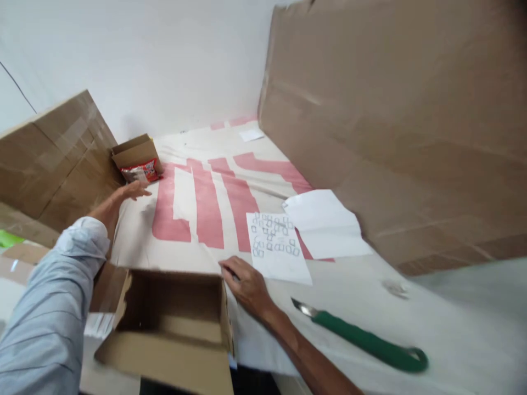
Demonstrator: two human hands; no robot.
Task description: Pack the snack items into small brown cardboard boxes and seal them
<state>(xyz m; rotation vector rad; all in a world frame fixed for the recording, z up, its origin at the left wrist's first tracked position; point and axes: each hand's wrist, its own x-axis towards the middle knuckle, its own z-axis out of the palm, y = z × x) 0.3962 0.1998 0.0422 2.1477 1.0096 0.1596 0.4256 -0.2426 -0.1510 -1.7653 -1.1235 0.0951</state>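
Left hand: the left hand [135, 190] was stretched toward the far left corner with fingers extended and apart, nothing visible in them. The tips were just below the packet; contact could not be told.
Packet: the red-and-clear packet [142, 171] sat at the front of a small carton [134, 151], apparently propped against it, beside the big left carton [49, 159].
Packet handling (judged): probably light, soft and a little slippery, with contents that could shift. A pinch at the near edge or a loose grip round the middle seemed best.
Right hand: the right hand [245, 285] was at the open box's far right corner, fingers curled. Whether they gripped the rim or only rested beside it could not be told.
Open box: the open box [177, 296] stood at the near edge of the pale cover [140, 236], mouth up, flap lowered toward the wearer. No contents were seen.
Box handling (judged): light, stiff along the walls, bendable at the flap. A side wall near a corner looked the firmest hold; the flap, the weakest.
Cutter: the green-handled cutter [366, 340] lay right of the right forearm, blade exposed.
Papers: a marked sheet [280, 269] lay beyond the right hand, a blank sheet [329, 225] next to it.
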